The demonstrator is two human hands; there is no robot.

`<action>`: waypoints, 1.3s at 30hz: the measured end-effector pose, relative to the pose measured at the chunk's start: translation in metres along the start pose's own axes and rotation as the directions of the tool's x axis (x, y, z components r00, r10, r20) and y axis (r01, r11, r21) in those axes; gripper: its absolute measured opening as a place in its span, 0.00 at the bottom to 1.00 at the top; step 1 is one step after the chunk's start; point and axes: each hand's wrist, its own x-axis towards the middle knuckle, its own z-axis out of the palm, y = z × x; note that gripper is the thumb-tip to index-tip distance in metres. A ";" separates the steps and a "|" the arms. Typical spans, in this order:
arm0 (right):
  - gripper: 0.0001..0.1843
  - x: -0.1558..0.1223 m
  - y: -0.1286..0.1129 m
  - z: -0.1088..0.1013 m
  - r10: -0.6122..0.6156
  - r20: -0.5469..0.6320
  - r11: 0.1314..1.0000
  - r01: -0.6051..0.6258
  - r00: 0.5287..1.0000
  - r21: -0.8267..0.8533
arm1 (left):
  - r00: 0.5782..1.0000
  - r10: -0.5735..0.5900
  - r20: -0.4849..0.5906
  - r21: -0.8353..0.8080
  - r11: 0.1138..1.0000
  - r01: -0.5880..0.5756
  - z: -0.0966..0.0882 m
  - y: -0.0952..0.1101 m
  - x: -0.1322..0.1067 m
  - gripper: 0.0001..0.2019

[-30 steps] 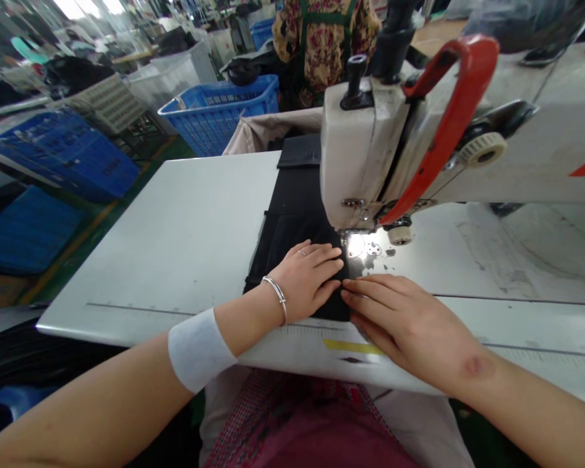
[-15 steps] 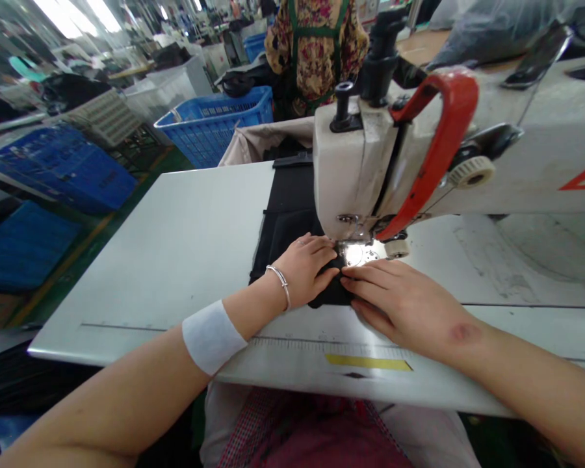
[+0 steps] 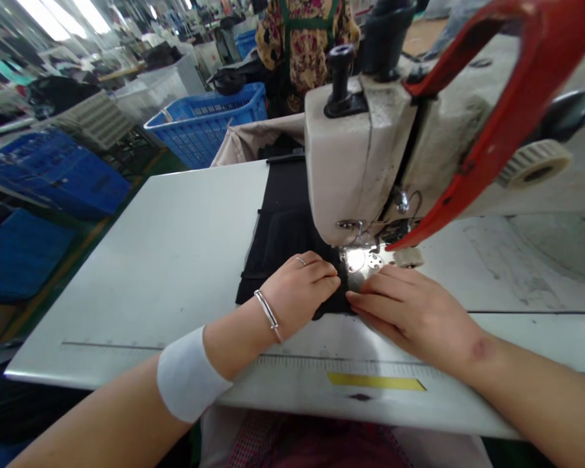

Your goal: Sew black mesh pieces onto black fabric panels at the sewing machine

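Black fabric [image 3: 287, 231] lies on the sewing table, its right edge beside the lit needle plate [image 3: 365, 260] of the sewing machine [image 3: 353, 162]. My left hand [image 3: 303, 286], with a ring and a silver bangle, rests on the fabric with its fingers curled and pinching near that edge. My right hand [image 3: 409, 305] has its fingers pressed together, the tips at the fabric's front right corner. Part of the fabric is hidden behind the machine head and under my left hand.
A red lever guard [image 3: 507, 123] juts from the machine head. The white tabletop [image 3: 185, 260] carries a printed ruler and yellow tape [image 3: 376, 381]. Beyond its far edge stand a beige cloth bin [image 3: 238, 143], a blue crate [image 3: 205, 127] and a person in a flowered top [image 3: 309, 55].
The view has moved closer to the machine. My left hand's fingers have curled in more on the fabric. My right hand stays at the fabric's corner.
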 end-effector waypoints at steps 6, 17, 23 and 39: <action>0.10 0.001 -0.003 0.000 0.028 0.018 1.000 -0.028 0.999 -0.005 | 0.996 -0.072 0.058 0.029 0.997 0.070 -0.003 0.007 0.003 0.11; 0.11 -0.001 -0.001 0.000 0.087 0.029 0.996 -0.087 0.996 -0.027 | 0.998 -0.058 0.029 -0.027 0.998 0.059 -0.001 0.003 0.002 0.10; 0.11 0.001 0.001 -0.001 0.082 -0.004 0.995 -0.082 0.997 -0.065 | 0.995 -0.089 -0.034 0.020 0.996 0.090 -0.004 0.007 0.009 0.09; 0.12 0.004 0.002 0.003 0.144 -0.026 0.980 -0.146 0.989 -0.135 | 0.991 -0.129 0.022 -0.055 0.990 0.131 -0.007 0.008 0.007 0.14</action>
